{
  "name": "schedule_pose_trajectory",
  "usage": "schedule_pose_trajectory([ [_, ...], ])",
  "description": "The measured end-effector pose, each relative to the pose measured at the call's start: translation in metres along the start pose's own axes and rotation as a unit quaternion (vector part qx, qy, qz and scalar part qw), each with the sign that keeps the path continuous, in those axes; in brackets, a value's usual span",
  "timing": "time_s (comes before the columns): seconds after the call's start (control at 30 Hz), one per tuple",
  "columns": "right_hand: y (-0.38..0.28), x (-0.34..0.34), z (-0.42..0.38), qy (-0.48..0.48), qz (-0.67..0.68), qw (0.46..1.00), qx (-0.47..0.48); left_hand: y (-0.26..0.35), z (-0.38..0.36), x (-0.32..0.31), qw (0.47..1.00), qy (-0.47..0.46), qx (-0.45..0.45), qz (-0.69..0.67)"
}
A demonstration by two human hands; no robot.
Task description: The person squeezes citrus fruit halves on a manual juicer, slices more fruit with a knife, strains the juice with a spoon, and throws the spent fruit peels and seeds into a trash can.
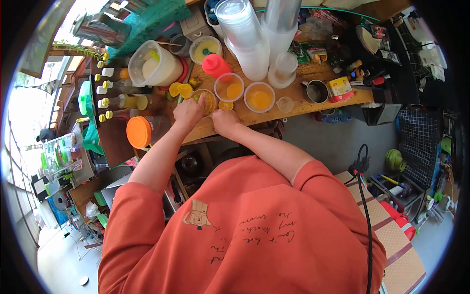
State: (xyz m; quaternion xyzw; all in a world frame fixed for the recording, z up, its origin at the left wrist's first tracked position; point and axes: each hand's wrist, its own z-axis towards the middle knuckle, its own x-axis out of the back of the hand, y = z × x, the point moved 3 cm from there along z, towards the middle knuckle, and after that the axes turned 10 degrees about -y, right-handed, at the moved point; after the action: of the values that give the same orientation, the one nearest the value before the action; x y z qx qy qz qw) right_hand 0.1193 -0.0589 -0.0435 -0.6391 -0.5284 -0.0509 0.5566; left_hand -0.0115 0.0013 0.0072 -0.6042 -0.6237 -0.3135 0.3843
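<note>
My left hand (pixel 189 112) is closed at the left side of a round, yellowish bowl (pixel 209 101), its thumb raised near the rim. What its fingers hold, if anything, is hidden. At the bowl's lower right, my right hand (pixel 225 122) is also closed, and I cannot make out anything in its grip. A cut citrus half (pixel 225 105) lies just beyond that hand. More cut citrus halves (pixel 185 90) sit beyond my left hand. Two clear plastic cups with orange liquid stand to the right, one nearer (pixel 259 98) and one farther (pixel 230 88).
Tall stacks of clear cups (pixel 245 44) rise at the back beside a red squeeze bottle (pixel 215 64). A large white tub (pixel 154 63) and an orange-lidded jar (pixel 139 132) are on the left, with several bottles (pixel 115 102). A metal mug (pixel 316 91) stands right.
</note>
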Motion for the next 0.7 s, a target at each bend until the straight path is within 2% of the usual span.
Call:
schedule_pose_trajectory([
  [0.13, 0.004, 0.0, 0.0, 0.007, 0.006, 1.0, 0.001, -0.005, -0.007, 0.032, 0.995, 0.02, -0.018, 0.094],
  [0.2, 0.004, -0.001, -0.002, 0.0, 0.011, 1.0, 0.0, -0.007, -0.011, 0.037, 0.98, 0.031, -0.134, 0.143],
  [0.23, 0.003, -0.001, 0.0, -0.007, 0.016, 1.0, 0.003, -0.011, -0.008, 0.035, 0.98, 0.034, -0.132, 0.142],
  [0.3, 0.0, -0.001, 0.0, 0.005, 0.008, 1.0, 0.011, -0.008, -0.001, 0.028, 0.948, 0.04, -0.255, 0.184],
  [0.43, 0.001, -0.001, 0.0, -0.004, -0.004, 1.0, 0.003, -0.003, 0.011, 0.007, 0.957, -0.004, -0.233, 0.175],
  [0.5, 0.001, -0.004, 0.0, 0.001, 0.001, 1.0, -0.004, -0.006, 0.008, 0.002, 0.976, 0.054, -0.174, 0.117],
  [0.53, 0.001, -0.004, 0.001, 0.012, 0.006, 1.0, -0.013, -0.003, 0.008, -0.001, 0.976, 0.053, -0.173, 0.117],
  [0.6, 0.001, -0.004, 0.001, 0.025, 0.021, 0.999, -0.015, -0.003, 0.009, -0.008, 0.993, 0.024, -0.088, 0.075],
  [0.63, 0.001, -0.005, -0.001, 0.037, 0.037, 0.998, -0.017, 0.0, 0.007, -0.012, 0.993, 0.022, -0.086, 0.073],
  [0.7, 0.0, -0.005, -0.001, 0.037, 0.021, 0.999, -0.011, 0.0, 0.008, -0.013, 0.999, 0.036, -0.01, 0.02],
])
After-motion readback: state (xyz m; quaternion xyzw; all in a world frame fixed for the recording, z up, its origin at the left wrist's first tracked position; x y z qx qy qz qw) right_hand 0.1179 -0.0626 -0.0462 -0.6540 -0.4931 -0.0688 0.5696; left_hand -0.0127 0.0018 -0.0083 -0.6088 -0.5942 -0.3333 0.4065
